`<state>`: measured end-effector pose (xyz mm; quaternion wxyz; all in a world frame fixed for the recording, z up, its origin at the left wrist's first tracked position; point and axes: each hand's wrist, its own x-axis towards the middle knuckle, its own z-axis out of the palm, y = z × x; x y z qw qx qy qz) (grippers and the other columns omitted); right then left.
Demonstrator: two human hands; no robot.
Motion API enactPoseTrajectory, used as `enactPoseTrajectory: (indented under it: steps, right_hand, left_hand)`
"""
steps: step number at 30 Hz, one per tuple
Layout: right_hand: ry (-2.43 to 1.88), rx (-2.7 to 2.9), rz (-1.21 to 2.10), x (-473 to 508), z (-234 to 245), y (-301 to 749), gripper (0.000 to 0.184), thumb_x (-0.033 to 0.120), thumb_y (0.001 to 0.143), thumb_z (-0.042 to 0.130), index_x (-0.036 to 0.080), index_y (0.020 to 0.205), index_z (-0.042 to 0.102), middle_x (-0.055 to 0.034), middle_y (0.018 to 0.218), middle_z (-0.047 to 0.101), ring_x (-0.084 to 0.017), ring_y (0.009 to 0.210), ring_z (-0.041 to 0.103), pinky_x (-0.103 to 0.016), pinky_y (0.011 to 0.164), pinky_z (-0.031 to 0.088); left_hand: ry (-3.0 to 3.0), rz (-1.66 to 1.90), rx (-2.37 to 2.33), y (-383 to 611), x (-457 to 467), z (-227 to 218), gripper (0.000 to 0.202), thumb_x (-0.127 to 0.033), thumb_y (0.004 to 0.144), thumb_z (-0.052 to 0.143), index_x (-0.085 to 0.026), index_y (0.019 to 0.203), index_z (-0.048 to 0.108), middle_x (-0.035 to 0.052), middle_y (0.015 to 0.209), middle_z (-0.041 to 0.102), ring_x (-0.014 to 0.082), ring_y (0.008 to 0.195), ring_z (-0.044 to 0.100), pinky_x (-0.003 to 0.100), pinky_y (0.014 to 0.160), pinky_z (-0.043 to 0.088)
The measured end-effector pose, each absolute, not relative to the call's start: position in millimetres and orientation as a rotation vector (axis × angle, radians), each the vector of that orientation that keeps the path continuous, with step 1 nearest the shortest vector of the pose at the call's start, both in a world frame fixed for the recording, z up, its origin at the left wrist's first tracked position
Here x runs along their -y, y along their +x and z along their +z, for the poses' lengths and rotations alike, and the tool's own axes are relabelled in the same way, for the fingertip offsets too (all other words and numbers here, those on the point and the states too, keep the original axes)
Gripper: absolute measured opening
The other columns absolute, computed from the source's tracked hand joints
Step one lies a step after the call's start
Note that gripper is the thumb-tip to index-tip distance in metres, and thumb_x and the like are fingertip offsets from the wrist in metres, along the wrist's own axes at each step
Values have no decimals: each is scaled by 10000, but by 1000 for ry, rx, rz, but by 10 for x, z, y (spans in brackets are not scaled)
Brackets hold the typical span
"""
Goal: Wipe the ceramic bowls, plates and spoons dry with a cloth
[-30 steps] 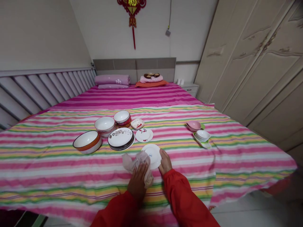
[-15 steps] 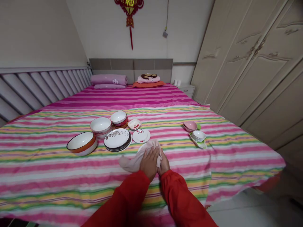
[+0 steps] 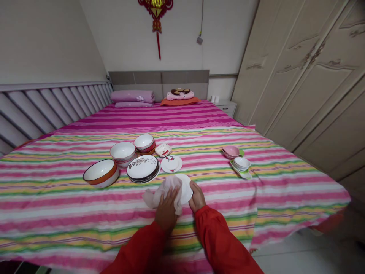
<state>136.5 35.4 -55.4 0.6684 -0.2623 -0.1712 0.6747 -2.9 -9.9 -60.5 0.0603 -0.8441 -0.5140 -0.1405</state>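
Note:
My right hand [image 3: 197, 196] grips the right edge of a small white plate [image 3: 186, 189]. Under my left hand [image 3: 167, 208] is a pale pink cloth [image 3: 165, 188], bunched against the left part of the plate and covering it there. One end of the cloth trails off to the left. Just beyond lies a white plate with red flowers [image 3: 171, 164]. Left of that sits a stack of dark-rimmed plates [image 3: 142, 167] with a floral pattern on top.
Bowls stand at the left: an orange-banded bowl [image 3: 101, 173], a white bowl stack [image 3: 122, 152] and a red-sided bowl [image 3: 144, 143]. A square dish [image 3: 163, 150] is beside them. Pink bowls [image 3: 231, 151] and small white bowls [image 3: 242, 163] rest at the right on the striped sheet [image 3: 114, 217].
My left hand has slid left with the cloth, baring the right part of the white plate. My right hand stays at the plate's edge.

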Motion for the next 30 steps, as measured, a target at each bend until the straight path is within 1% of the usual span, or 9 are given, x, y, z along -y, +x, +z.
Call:
enactPoseTrajectory:
  steps: [4, 6, 9, 13, 18, 21, 24, 26, 30]
  right_hand:
    - [-604, 383, 1514, -351, -534, 1373, 163, 255, 659, 707, 175, 799, 681, -16, 797, 722, -168, 766, 661, -280, 774, 506]
    - [-616, 379, 1509, -358, -529, 1373, 162, 233, 646, 708, 175, 795, 683, -17, 793, 722, -167, 768, 661, -277, 777, 505]
    - [-623, 369, 1507, -375, -535, 1364, 173, 250, 653, 704, 170, 805, 683, -27, 812, 722, -173, 782, 662, -284, 773, 508]
    - [-632, 409, 1485, -381, -566, 1351, 196, 289, 676, 703, 156, 817, 676, -40, 810, 718, -176, 753, 661, -288, 742, 513]
    - [-657, 438, 1469, -351, -563, 1342, 188, 315, 674, 712, 167, 778, 662, -12, 725, 704, -164, 653, 643, -280, 655, 518]
    - [-668, 415, 1479, -333, -527, 1347, 185, 303, 656, 716, 184, 789, 667, 3, 742, 710, -155, 674, 646, -266, 671, 517]
    - [-677, 413, 1498, -326, -496, 1365, 149, 270, 632, 716, 195, 753, 670, 11, 729, 712, -155, 689, 651, -258, 690, 514]
    - [-692, 421, 1509, -328, -489, 1377, 148, 243, 617, 710, 190, 751, 675, 0, 734, 716, -166, 706, 655, -264, 699, 513]
    - [-696, 434, 1489, -345, -507, 1376, 202, 247, 644, 686, 179, 834, 682, -30, 849, 724, -188, 811, 660, -288, 744, 510]
  left_hand:
    - [-2703, -376, 1462, 165, 97, -509, 631, -206, 779, 389, -183, 1402, 289, 24, 1455, 320, 210, 1348, 254, 433, 1102, 111]
    - [-2719, -392, 1511, 262, -4, -428, 621, -213, 794, 372, -179, 1407, 274, 16, 1468, 288, 205, 1354, 240, 441, 1103, 103]
    - [-2663, -447, 1577, 307, -160, -359, 604, -216, 814, 351, -170, 1409, 261, 10, 1473, 276, 202, 1355, 236, 448, 1103, 111]
    - [-2501, -527, 1598, 152, -204, -428, 599, -199, 828, 336, -172, 1417, 235, 38, 1441, 354, 214, 1329, 294, 467, 1098, 122]
    - [-2409, -507, 1585, -91, 38, -647, 655, -159, 784, 377, -173, 1422, 227, 70, 1400, 422, 237, 1300, 341, 474, 1088, 135]
    - [-2514, -451, 1488, -65, 199, -687, 686, -152, 761, 394, -160, 1423, 217, 65, 1429, 378, 223, 1313, 319, 442, 1090, 145]
    - [-2665, -388, 1431, 96, 217, -599, 671, -182, 773, 388, -176, 1422, 221, 42, 1453, 332, 200, 1329, 291, 415, 1098, 136]
    - [-2745, -353, 1433, 221, 131, -505, 667, -197, 774, 390, -190, 1421, 227, 31, 1468, 298, 198, 1347, 256, 422, 1101, 125]
    - [-2754, -366, 1524, 356, -139, -360, 677, -172, 767, 391, -182, 1422, 219, 42, 1485, 254, 202, 1368, 199, 448, 1102, 113]
